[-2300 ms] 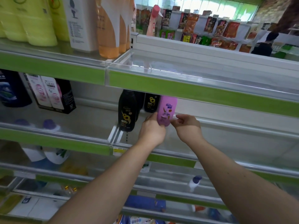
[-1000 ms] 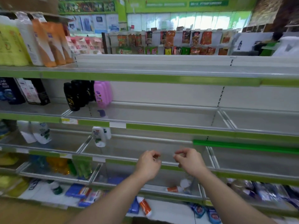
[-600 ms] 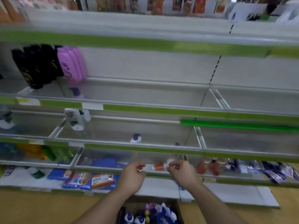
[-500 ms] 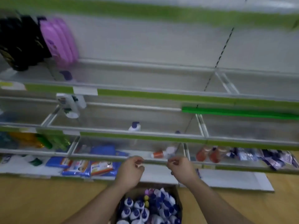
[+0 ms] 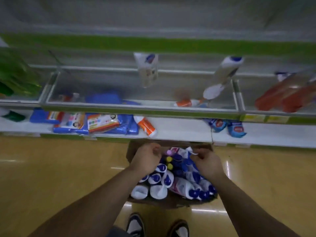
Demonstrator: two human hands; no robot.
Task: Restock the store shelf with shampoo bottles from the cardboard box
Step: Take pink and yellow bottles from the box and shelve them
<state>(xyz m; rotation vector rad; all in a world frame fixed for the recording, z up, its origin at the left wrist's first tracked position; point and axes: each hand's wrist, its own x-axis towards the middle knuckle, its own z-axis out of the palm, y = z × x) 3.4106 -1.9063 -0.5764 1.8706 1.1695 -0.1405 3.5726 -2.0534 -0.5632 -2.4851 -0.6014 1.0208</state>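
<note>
An open cardboard box (image 5: pixel 171 204) stands on the floor against the bottom shelf (image 5: pixel 179 130). It is packed with white shampoo bottles with blue caps (image 5: pixel 157 178), a pink-labelled one (image 5: pixel 179 185) and some with yellow or purple caps (image 5: pixel 169 159). My left hand (image 5: pixel 147 158) hovers over the box's far left part with its fingers loosely curled, holding nothing. Over the far right part, my right hand (image 5: pixel 207 162) is curled the same way, just above the bottle tops. The image is blurred.
Blue packets (image 5: pixel 109 124) and an orange-white tube (image 5: pixel 147 127) lie on the bottom shelf. On the shelf above are white bottles (image 5: pixel 147 69), orange bottles (image 5: pixel 282 96) at right and green ones (image 5: pixel 15 77) at left. My shoes (image 5: pixel 135 224) stand on the yellow floor behind the box.
The pink bottle was left on the upper shelf. My view has swung down from the shelves to the box, and both empty hands have dropped to just above the bottles.
</note>
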